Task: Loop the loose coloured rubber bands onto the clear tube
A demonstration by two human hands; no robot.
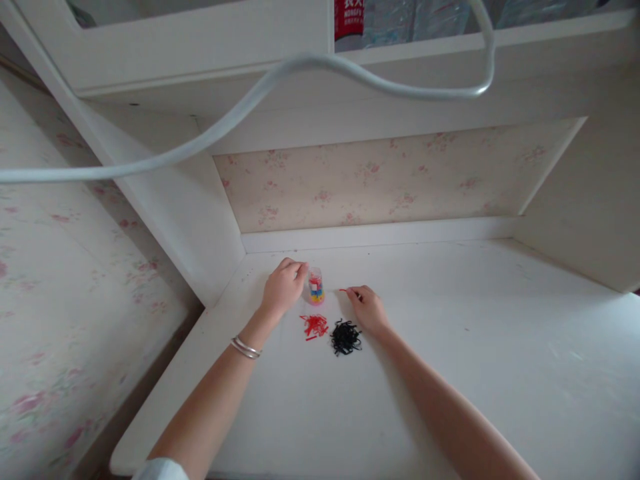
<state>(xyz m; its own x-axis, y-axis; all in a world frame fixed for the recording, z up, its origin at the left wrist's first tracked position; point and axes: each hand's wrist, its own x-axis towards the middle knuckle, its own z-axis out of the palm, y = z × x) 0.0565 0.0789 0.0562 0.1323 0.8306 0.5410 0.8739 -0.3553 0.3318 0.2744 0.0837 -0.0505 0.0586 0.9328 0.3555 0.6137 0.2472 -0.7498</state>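
Note:
A small clear jar point(316, 287) with red, blue and yellow bits inside stands upright on the white table. My left hand point(285, 283) is at the jar's left side, its thumb and fingers pinched together by the rim; whether they touch the jar or hold something small is hard to see. To the right of the jar, my right hand point(367, 307) pinches a thin red rubber band point(343, 290) that sticks out leftward. Just below the jar lies a loose heap of red rubber bands point(315, 326). A larger heap of black rubber bands point(345, 337) lies below my right hand.
The white tabletop point(500, 367) runs back to a low ledge and a flowered wall panel point(370, 180). A white cable point(200, 140) hangs across the upper view in front of a shelf cabinet point(215, 50). A side panel point(165, 180) bounds the left.

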